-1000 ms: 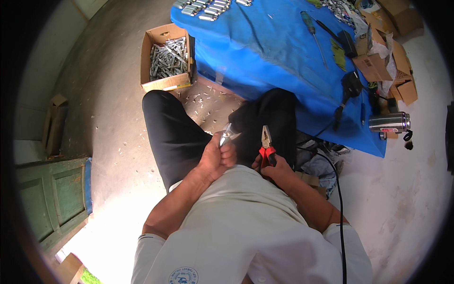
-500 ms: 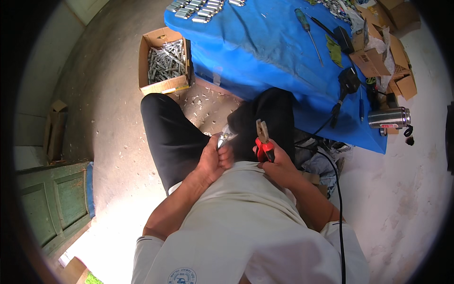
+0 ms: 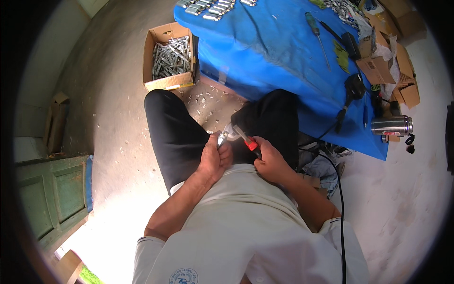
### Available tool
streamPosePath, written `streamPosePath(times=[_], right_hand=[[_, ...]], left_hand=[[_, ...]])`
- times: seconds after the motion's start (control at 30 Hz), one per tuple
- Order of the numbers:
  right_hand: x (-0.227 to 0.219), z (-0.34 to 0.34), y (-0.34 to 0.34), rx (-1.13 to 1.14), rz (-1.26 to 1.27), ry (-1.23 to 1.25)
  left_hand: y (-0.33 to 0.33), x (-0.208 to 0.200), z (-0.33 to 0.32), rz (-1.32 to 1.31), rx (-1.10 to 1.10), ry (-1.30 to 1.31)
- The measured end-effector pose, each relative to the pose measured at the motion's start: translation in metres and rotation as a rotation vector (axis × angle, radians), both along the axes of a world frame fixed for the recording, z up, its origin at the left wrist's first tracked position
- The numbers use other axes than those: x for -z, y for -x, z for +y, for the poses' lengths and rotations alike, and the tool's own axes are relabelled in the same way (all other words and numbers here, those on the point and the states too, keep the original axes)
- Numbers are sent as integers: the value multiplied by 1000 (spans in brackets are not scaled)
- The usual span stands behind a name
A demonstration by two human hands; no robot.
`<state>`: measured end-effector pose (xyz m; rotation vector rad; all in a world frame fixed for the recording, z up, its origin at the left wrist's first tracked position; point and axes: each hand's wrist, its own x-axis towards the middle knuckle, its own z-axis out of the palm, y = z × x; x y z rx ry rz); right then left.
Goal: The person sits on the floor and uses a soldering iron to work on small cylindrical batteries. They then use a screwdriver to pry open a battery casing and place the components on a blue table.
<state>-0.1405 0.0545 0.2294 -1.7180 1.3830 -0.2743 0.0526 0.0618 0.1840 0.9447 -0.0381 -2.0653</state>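
In front of my lap, my left hand (image 3: 215, 157) is closed around a small shiny metal piece (image 3: 222, 138). Its top end sticks out above the fist; its exact kind cannot be made out. My right hand (image 3: 273, 162) grips pliers with red and black handles (image 3: 251, 144). The plier jaws tilt up and left, close to the top of the metal piece. Whether they touch it is unclear. A whitish translucent patch (image 3: 232, 131) shows between the two, too blurred to identify.
A table with a blue cover (image 3: 246, 57) stands ahead, bearing rows of silver metal parts (image 3: 219, 9), a screwdriver (image 3: 312, 24) and a black plug (image 3: 353, 87). A steel flask (image 3: 391, 126) sits at its right. Beyond my left knee is a carton (image 3: 147, 61) of metal strips. A black cable (image 3: 339, 199) hangs at right.
The pliers have swung from upright to a leftward tilt, bringing their jaws near the metal piece. My left hand keeps its hold. The whole view has shifted slightly.
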Motion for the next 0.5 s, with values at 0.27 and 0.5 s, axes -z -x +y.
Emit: streamPosePath(times=[0.27, 0.5], right_hand=[[-6, 9, -17, -19, 105, 119], [-9, 7, -20, -43, 216, 31]], left_hand=[[0, 1, -1, -44, -70, -4], [-1, 5, 0, -64, -111, 10]])
